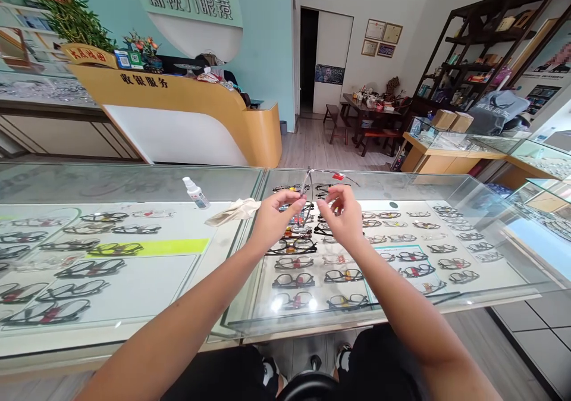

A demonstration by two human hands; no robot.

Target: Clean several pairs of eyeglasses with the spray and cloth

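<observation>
A pair of thin-framed eyeglasses [311, 182] is held up on edge above the glass display counter [250, 258]. My left hand [277, 215] pinches the frame between thumb and fingers. A red tag [338, 176] hangs on the temple that reaches to the right. My right hand [344, 215] is close by on the right, fingers curved and thumb apart from them, with nothing visible in its grasp. Left of my hands, a crumpled beige cloth [234, 212] lies on the glass beside a small white spray bottle [195, 193].
Under the counter glass lie rows of eyeglasses [294, 281], many with coloured tags. Beyond stands a yellow-and-white cashier desk [178, 103]. A wooden table [370, 106] with benches is at the back, and another glass showcase [468, 142] stands on the right.
</observation>
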